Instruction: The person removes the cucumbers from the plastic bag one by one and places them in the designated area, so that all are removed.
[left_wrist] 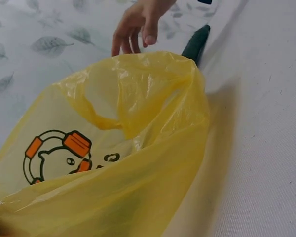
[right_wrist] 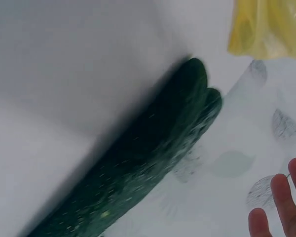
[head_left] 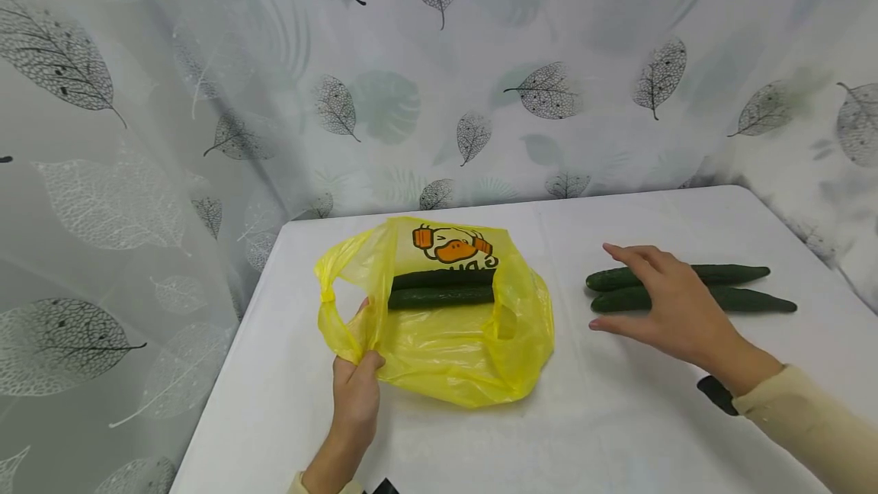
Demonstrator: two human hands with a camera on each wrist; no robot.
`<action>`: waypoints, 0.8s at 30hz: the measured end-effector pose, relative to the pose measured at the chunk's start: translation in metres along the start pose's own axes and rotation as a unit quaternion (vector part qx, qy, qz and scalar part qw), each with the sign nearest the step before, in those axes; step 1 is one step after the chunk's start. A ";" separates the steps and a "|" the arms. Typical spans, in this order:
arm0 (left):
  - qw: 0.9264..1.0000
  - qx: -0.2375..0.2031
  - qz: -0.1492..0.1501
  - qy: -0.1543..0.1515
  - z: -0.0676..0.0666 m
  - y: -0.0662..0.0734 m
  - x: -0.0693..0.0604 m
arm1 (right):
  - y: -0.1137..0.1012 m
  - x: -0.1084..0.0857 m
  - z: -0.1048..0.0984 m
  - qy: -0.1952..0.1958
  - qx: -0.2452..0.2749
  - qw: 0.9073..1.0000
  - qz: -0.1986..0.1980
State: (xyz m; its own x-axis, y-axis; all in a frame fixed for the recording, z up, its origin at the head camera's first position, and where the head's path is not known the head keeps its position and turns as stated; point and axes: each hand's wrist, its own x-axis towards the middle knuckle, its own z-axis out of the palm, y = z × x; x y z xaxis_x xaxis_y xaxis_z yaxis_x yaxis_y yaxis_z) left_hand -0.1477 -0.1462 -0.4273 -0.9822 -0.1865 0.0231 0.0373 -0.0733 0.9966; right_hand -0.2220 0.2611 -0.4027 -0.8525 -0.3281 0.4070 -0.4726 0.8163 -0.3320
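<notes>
A yellow plastic bag (head_left: 446,380) with a printed duck lies on the table, its mouth facing me. My left hand (head_left: 357,399) grips the bag's rim by the left handle. Inside, two dark green cucumbers (head_left: 442,296) show side by side. To the right of the bag, two more cucumbers (head_left: 751,300) lie together on the table. My right hand (head_left: 675,307) hovers over their left ends, thumb and fingers spread, holding nothing. The right wrist view shows these cucumbers (right_wrist: 138,153) close up, with the fingertips (right_wrist: 281,192) apart from them.
A white cloth covers the table (head_left: 583,433). Behind it and on the left hangs a leaf-patterned curtain (head_left: 411,128). The bag's right handle (head_left: 506,319) flops inward at the opening.
</notes>
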 end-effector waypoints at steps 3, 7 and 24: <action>1.000 -0.005 0.000 0.001 0.000 0.000 0.000 | -0.017 0.002 0.000 0.013 -0.003 1.000 -0.024; 1.000 -0.005 0.004 0.004 0.001 0.001 0.000 | -0.042 0.005 -0.001 0.028 -0.005 0.997 -0.070; 1.000 -0.001 -0.001 0.007 0.001 0.003 -0.002 | -0.127 0.021 -0.007 0.000 0.162 0.977 -0.139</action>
State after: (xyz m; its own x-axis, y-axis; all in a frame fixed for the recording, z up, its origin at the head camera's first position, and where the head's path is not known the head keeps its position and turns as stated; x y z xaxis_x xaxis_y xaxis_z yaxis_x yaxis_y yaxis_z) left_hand -0.1461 -0.1454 -0.4240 -0.9796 -0.1999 0.0200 0.0356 -0.0748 0.9966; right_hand -0.1782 0.1541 -0.3464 -0.6818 -0.5157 0.5188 -0.7311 0.5035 -0.4604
